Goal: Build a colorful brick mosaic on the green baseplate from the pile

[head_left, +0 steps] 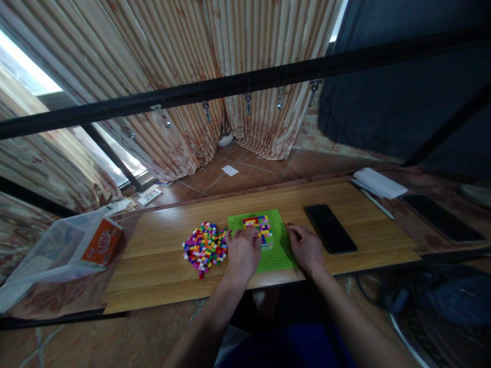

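Note:
A green studded baseplate (276, 260) lies on the wooden board, carrying a patch of small coloured bricks (264, 225) in red, yellow, blue and purple. My left hand (244, 250) reaches over the plate's left part, fingers bent and pinched together at the edge of the patch. Its fingertips hide whatever is between them. At the plate's right edge, my right hand (306, 249) has curled fingers, thumb and forefinger close together; what they hold, if anything, is too small to see. Just left of my left hand spreads a pile of loose mixed-colour bricks (205, 248).
A black phone (330, 228) lies right of the plate on the wooden board (157, 255). Beyond it are a white folded item (378, 183), a pen (378, 203) and a dark flat slab (443, 217). A clear plastic bin (49, 255) with an orange packet (102, 241) stands left. A black rail (230, 87) crosses ahead.

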A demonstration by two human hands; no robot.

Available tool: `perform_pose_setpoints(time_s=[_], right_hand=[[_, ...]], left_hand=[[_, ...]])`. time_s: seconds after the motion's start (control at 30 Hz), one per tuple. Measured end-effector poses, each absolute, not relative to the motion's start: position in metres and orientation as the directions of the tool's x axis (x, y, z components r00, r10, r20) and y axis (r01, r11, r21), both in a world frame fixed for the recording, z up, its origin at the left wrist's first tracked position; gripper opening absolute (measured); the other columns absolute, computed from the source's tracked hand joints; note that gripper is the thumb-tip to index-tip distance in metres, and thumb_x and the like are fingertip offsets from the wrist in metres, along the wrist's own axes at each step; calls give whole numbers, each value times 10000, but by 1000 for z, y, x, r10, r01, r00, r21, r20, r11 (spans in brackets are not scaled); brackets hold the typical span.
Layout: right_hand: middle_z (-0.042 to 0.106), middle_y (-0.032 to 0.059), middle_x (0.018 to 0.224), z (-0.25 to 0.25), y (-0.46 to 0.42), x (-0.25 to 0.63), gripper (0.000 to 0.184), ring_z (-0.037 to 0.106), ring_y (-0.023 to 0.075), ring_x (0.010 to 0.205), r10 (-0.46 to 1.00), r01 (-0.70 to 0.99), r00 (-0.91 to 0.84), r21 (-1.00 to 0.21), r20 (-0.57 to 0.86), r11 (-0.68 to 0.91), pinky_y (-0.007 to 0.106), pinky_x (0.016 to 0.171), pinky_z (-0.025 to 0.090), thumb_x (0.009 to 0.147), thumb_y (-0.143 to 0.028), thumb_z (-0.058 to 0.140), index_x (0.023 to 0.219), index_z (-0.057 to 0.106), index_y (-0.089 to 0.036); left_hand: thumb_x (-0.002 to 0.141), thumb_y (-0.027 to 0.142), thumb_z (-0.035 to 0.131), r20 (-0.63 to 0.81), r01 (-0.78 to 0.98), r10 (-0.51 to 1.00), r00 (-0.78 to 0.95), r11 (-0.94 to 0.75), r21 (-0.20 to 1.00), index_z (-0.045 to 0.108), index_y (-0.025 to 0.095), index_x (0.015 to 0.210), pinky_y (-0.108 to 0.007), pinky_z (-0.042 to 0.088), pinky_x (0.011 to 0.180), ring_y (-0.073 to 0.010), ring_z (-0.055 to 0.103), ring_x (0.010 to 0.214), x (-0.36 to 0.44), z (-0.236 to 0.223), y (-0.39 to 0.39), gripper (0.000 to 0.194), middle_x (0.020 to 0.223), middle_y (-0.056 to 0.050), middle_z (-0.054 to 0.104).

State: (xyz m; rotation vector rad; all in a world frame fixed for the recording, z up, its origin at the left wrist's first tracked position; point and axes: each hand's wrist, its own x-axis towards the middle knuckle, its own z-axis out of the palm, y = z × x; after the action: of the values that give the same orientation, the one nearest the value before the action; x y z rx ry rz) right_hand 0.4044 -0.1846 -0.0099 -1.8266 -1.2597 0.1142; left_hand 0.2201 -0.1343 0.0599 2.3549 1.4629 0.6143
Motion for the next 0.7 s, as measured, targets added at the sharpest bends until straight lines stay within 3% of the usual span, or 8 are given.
perform_pose_setpoints(time_s=[0.47, 0.7], right_hand=[[740, 95, 970, -10, -185, 404, 290, 687, 228, 871, 789, 712, 474, -697, 390, -84, 361, 809, 524, 906, -320, 454, 912, 720, -202], [740, 94, 963, -11, -185, 404, 283, 686, 226, 862, 785, 717, 480, -691, 391, -94, 355, 800, 524, 898, -314, 460, 911, 720, -201]], left_hand=[[902, 207, 569, 293, 724, 841, 455, -541, 429, 689, 263, 861, -478, 252, 1079, -195, 621, 920, 219, 51, -132, 139, 918, 13, 741], [933, 206, 515, 326, 711, 769, 550, -636, 300, 685, 229, 842, -442, 317, 1034, -199, 587, 886, 217, 45, -129, 194, 855, -20, 711]])
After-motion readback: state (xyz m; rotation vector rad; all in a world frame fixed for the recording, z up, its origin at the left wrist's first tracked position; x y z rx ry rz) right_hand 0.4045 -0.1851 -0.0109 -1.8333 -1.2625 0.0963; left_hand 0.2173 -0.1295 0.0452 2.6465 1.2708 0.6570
